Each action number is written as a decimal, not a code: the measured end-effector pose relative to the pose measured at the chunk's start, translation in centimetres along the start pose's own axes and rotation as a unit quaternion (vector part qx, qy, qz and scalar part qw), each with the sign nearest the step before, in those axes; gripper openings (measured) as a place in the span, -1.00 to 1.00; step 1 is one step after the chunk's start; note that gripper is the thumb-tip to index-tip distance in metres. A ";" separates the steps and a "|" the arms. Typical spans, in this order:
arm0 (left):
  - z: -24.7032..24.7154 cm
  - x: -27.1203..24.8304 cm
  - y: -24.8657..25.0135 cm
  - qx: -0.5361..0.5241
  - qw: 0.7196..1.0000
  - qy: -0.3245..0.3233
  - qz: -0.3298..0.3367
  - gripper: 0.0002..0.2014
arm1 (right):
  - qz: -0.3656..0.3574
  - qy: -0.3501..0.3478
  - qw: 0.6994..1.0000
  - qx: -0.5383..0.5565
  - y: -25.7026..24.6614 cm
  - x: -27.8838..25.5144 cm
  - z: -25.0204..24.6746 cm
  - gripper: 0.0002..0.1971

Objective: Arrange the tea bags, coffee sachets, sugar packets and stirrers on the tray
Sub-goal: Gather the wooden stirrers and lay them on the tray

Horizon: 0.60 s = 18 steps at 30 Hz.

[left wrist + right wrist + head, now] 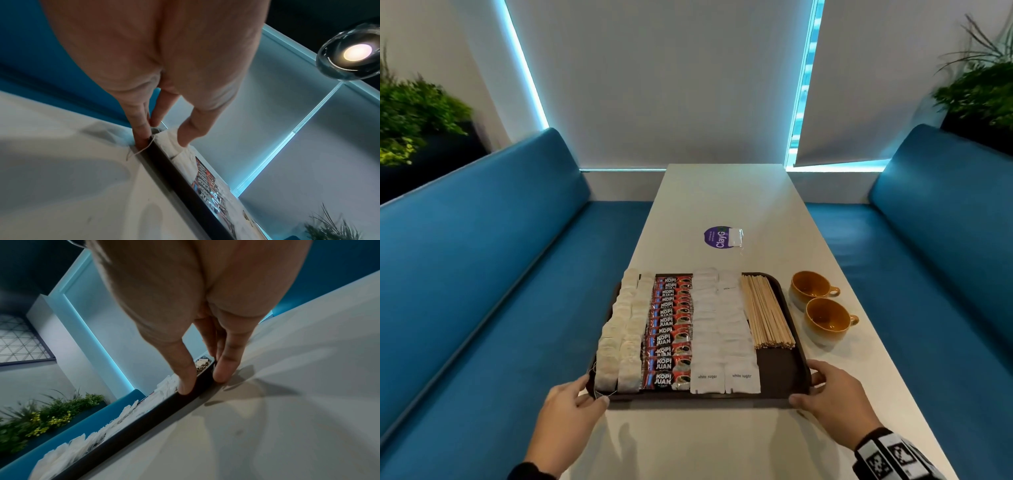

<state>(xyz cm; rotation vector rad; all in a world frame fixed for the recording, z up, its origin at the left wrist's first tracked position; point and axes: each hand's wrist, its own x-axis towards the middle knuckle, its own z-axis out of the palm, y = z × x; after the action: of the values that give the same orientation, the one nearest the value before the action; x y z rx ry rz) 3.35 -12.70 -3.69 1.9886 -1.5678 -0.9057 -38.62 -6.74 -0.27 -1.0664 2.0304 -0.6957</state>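
A dark brown tray (pixel 777 370) lies on the white table (pixel 722 198). It carries neat rows: tea bags (pixel 619 335) at the left, red coffee sachets (pixel 671 332), white sugar packets (pixel 722 329), and wooden stirrers (pixel 765 311) at the right. My left hand (pixel 582 394) grips the tray's near-left corner, thumb over the rim (pixel 179 183) beside a tea bag (pixel 180 152). My right hand (pixel 822 387) grips the near-right corner, pinching the rim (pixel 133 423) between thumb and fingers.
Two ochre cups (pixel 810 286) (pixel 825 317) stand just right of the tray. A purple sticker (pixel 717 236) and a small clear packet (pixel 736 237) lie beyond it. Blue benches (pixel 482 274) flank the narrow table, with plants behind them.
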 end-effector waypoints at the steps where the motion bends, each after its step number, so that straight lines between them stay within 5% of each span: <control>1: 0.0 0.6 -0.1 0.002 1.000 -0.004 -0.001 -0.41 | 0.001 0.000 1.000 0.004 -0.2 0.3 0.1 -0.23; 3: -0.1 1.8 0.0 0.018 1.000 -0.006 0.002 -0.40 | 0.003 0.000 1.000 0.008 -0.8 1.1 0.3 -0.22; 7: -0.3 3.6 1.9 0.035 0.999 -0.016 0.031 -0.72 | -0.008 0.019 1.000 -0.009 -1.8 2.8 0.7 -0.25; 16: -0.2 8.2 4.0 0.063 0.997 -0.040 0.018 -0.51 | -0.002 0.040 0.996 -0.084 -3.8 6.6 1.7 -0.22; 18: -0.3 8.3 5.2 0.060 0.997 -0.048 0.023 -0.64 | -0.006 0.043 0.993 -0.106 -4.2 7.4 2.1 -0.23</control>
<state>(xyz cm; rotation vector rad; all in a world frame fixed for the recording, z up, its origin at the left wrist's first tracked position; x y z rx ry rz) 1.22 -22.08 -1.63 2.0071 -1.7521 -0.9201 -37.94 -15.40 -1.04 -1.1886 2.2116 -0.5488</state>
